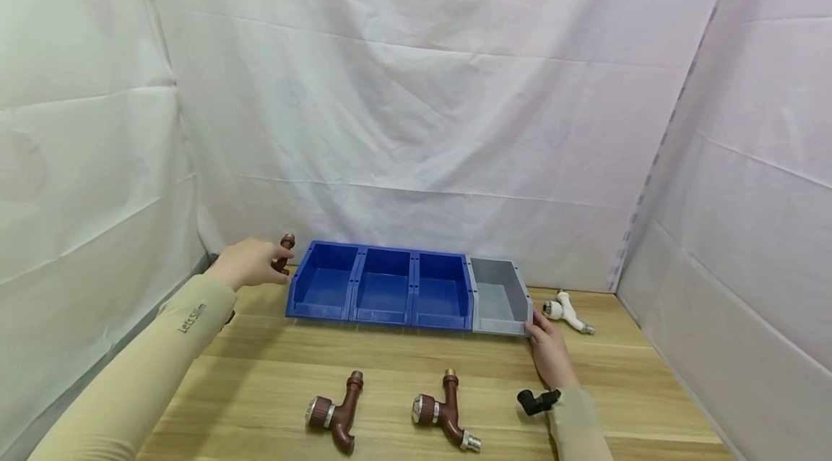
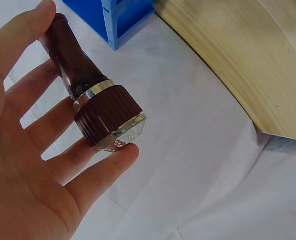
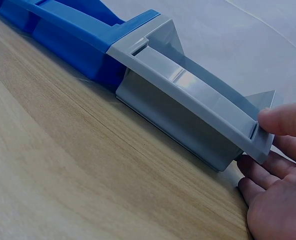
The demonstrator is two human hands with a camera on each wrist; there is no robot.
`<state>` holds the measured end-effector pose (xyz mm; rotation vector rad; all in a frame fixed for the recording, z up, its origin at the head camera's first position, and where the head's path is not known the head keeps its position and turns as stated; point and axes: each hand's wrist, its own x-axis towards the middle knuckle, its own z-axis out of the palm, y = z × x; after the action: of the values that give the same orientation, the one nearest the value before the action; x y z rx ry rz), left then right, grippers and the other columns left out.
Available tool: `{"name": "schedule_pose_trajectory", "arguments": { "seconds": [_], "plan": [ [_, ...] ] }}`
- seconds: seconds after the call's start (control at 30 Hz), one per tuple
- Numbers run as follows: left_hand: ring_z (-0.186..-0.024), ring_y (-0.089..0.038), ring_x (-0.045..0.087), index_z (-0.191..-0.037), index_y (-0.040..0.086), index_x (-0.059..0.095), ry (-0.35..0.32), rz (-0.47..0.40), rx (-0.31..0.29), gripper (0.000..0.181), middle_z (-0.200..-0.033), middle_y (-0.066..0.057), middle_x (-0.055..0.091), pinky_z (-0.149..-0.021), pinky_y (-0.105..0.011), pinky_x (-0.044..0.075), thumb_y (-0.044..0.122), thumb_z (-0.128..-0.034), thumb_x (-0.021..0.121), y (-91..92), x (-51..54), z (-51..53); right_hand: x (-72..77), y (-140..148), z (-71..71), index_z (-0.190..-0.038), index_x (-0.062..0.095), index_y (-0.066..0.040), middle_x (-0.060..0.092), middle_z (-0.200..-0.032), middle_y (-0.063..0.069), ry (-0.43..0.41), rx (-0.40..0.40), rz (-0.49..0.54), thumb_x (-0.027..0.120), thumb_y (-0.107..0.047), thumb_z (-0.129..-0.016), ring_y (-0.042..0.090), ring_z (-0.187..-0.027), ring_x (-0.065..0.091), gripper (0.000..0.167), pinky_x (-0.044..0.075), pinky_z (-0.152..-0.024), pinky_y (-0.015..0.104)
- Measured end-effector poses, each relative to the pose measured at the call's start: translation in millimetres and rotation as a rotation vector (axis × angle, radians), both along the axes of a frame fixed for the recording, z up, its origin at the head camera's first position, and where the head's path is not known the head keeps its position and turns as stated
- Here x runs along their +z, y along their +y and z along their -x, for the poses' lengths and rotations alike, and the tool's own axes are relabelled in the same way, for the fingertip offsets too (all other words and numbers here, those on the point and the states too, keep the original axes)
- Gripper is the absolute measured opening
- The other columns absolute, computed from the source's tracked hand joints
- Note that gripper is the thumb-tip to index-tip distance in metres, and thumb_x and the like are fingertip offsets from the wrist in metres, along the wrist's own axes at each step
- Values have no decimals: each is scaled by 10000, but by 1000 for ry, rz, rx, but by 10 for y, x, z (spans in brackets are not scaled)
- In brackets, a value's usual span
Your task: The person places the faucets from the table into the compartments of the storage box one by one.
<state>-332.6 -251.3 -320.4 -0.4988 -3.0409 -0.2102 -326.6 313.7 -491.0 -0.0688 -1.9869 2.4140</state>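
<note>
My left hand (image 1: 250,262) holds a brown faucet (image 2: 82,75) left of the row of bins. In the left wrist view the thumb lies on its stem, with the fingers behind it and one fingertip at the silver-capped handle. Three blue bins (image 1: 383,316) stand side by side, joined to a grey bin (image 1: 500,327) at their right end. My right hand (image 1: 552,356) grips the grey bin's front right corner; the right wrist view has the thumb (image 3: 275,120) on the rim and the other fingers below it.
Two more brown faucets (image 1: 344,410) (image 1: 448,414) lie on the wooden table (image 1: 383,360) in front of the bins. A white faucet (image 1: 568,313) lies right of the grey bin. A black fitting (image 1: 538,402) shows at the right sleeve. White cloth walls (image 1: 422,121) enclose the table's back and sides.
</note>
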Motion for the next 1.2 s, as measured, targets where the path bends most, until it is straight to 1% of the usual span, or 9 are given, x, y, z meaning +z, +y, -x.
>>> {"name": "schedule_pose_trajectory", "arguments": {
  "seconds": [0.17, 0.4, 0.63, 0.8, 1.0, 1.2],
  "plan": [
    [-1057, -429, 585, -1250, 98, 668, 11, -2, -4, 549, -1126, -144, 677, -779, -571, 475, 386, -795, 770, 20, 8, 3, -6, 1, 4, -1533, 76, 34, 62, -1595, 161, 10, -6, 0, 372, -14, -1030, 240, -1453, 86, 585, 109, -1149, 383],
    [-1031, -414, 598, -1232, 106, 681, 15, 4, -22, 572, -1089, -121, 689, -786, -551, 479, 424, -768, 788, 42, -11, -18, -52, -8, -34, -1529, 82, 44, 74, -1590, 179, 10, 8, -21, 360, -11, -1033, 245, -1451, 98, 571, 122, -1146, 391],
    [-1035, -402, 596, -1257, 107, 665, 1, 7, -22, 602, -1116, -115, 681, -777, -538, 482, 439, -769, 784, 73, -24, 16, -75, -14, -19, -1524, 86, 59, 87, -1586, 191, 28, 5, -5, 358, -2, -1027, 256, -1447, 112, 569, 128, -1144, 398],
    [-1047, -408, 590, -1262, 113, 661, -6, 1, -18, 597, -1138, -125, 672, -778, -539, 480, 434, -774, 785, 91, 0, 19, -47, -23, -6, -1524, 91, 58, 91, -1585, 192, 25, -4, -5, 358, 4, -1025, 258, -1446, 116, 569, 131, -1144, 401],
    [-1060, -414, 583, -1256, 114, 666, 1, 6, -23, 587, -1139, -134, 670, -789, -553, 477, 430, -776, 787, 90, 35, 31, -23, -29, 10, -1527, 82, 50, 73, -1589, 183, 21, -1, -9, 366, -10, -1028, 249, -1448, 98, 578, 120, -1146, 392],
    [-1063, -413, 584, -1260, 118, 663, 2, 7, -24, 596, -1158, -142, 664, -778, -565, 476, 437, -772, 787, 111, 69, 48, -17, -30, 4, -1522, 88, 63, 77, -1587, 194, 32, -8, -4, 369, -1, -1022, 263, -1449, 97, 577, 117, -1145, 399]
  ]
}}
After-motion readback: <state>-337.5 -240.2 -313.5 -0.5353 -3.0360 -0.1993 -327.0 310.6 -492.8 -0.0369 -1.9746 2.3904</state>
